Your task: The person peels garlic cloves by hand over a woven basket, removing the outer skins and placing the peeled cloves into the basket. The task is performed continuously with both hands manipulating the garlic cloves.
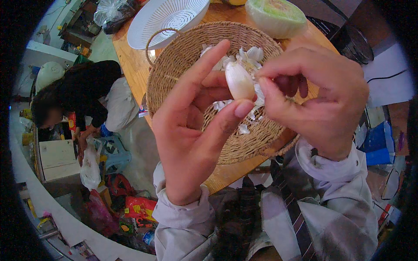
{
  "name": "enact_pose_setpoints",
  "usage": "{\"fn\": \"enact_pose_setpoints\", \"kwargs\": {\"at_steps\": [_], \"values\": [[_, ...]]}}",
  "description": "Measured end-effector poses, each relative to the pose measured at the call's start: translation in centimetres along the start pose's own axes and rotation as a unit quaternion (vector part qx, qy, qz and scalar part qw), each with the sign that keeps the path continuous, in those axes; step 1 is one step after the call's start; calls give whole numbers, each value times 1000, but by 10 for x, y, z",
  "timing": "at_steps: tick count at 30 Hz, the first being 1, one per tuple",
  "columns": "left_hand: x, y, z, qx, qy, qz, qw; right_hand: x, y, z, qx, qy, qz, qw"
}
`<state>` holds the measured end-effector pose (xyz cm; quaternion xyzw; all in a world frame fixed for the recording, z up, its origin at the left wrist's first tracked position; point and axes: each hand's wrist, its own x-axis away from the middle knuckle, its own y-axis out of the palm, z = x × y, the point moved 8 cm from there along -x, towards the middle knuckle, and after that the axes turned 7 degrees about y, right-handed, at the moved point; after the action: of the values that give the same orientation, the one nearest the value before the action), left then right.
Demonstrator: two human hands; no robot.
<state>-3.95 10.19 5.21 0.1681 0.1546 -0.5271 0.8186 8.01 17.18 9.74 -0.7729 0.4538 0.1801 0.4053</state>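
Observation:
A pale garlic clove (240,81) stands nearly upright in my left hand (196,120), held between the thumb and the fingers behind it; the index finger points up and away. Close against the clove's right side, the thumb and index finger of my right hand (316,84) pinch at what looks like a thin edge of skin, mostly hidden by the fingertips. Beneath both hands is a round woven basket (176,71) with a loop handle. Loose garlic skins (244,129) and a partly covered piece of garlic (254,53) lie inside it.
The basket rests on a wooden table (125,52). Beyond it are a white plastic colander (140,32) and a wrapped cut melon (276,19). To the left, another person (88,88) bends over near a blue plastic stool (116,153), holding a white plastic bag (90,169).

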Motion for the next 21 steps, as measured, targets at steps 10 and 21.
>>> {"fn": "enact_pose_setpoints", "kwargs": {"at_steps": [10,21], "values": [[-4,4,-21,168,-105,-65,978,-4,-3,20,-32,93,-4,995],[-9,-3,-31,148,-91,-54,983,-7,9,14,-51,-23,-21,998]]}}
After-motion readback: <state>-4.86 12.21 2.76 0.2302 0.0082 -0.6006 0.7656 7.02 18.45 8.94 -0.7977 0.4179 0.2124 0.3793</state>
